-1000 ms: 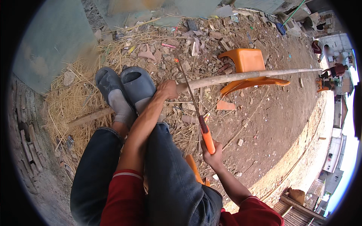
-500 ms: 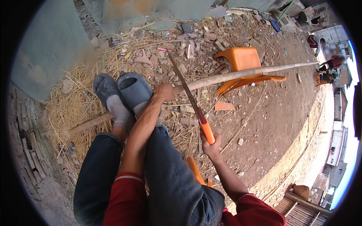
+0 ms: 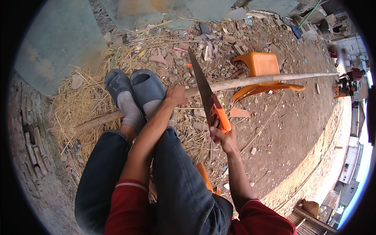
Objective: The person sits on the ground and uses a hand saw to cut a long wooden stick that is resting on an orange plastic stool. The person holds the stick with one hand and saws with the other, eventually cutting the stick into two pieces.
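My left hand (image 3: 176,95) is closed round a long wooden pole (image 3: 250,81), beside my slippered feet. In my right hand (image 3: 226,137) is a hand saw (image 3: 202,87), gripped by its orange handle. The blade, its broad side showing, crosses over the pole just right of my left hand; whether its teeth touch the wood I cannot tell. One end of the pole lies on the straw to the left, passing beneath my ankles. Its other part runs far off to the right, across an orange plastic chair (image 3: 263,66) lying tipped over.
Straw (image 3: 88,100) covers the ground round my grey slippers (image 3: 148,88). Stones, broken tiles and scraps litter the dirt ahead. Flat grey panels (image 3: 58,51) lean at the far left, near a rough wall (image 3: 29,145). People (image 3: 348,80) sit at the far right.
My right hand has turned the saw, so the blade's broad side now shows more. The whole view has shifted slightly. My left hand keeps its grip on the pole.
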### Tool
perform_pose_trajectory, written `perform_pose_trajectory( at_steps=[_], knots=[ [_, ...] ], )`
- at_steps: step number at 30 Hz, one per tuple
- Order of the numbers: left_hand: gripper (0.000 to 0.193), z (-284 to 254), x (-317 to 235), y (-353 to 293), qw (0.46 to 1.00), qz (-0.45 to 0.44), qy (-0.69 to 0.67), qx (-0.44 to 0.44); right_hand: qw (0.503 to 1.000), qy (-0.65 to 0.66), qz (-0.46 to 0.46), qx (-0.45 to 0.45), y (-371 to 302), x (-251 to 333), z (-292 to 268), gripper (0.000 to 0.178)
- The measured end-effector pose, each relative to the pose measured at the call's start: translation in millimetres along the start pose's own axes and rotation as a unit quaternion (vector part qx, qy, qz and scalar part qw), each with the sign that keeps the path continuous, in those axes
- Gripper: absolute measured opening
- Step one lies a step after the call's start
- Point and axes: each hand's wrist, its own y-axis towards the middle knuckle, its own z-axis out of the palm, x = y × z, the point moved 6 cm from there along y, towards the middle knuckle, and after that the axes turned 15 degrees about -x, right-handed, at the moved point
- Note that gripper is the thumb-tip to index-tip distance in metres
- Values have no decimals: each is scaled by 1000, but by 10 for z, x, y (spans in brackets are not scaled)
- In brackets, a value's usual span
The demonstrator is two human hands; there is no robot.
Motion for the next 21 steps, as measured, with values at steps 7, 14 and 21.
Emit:
perform_pose_trajectory(
  at_steps=[7,14,21],
  knots=[
    [43,-61,6,60,999,-18,27,38,989,-108,-70,-75,-630,286,-226,23],
    [38,-77,-11,58,997,-38,10,63,975,-181,-88,-91,-1082,160,-449,23],
    [37,-42,27,55,997,-40,6,65,967,-232,-56,-87,-1720,-47,-682,22]
  ],
)
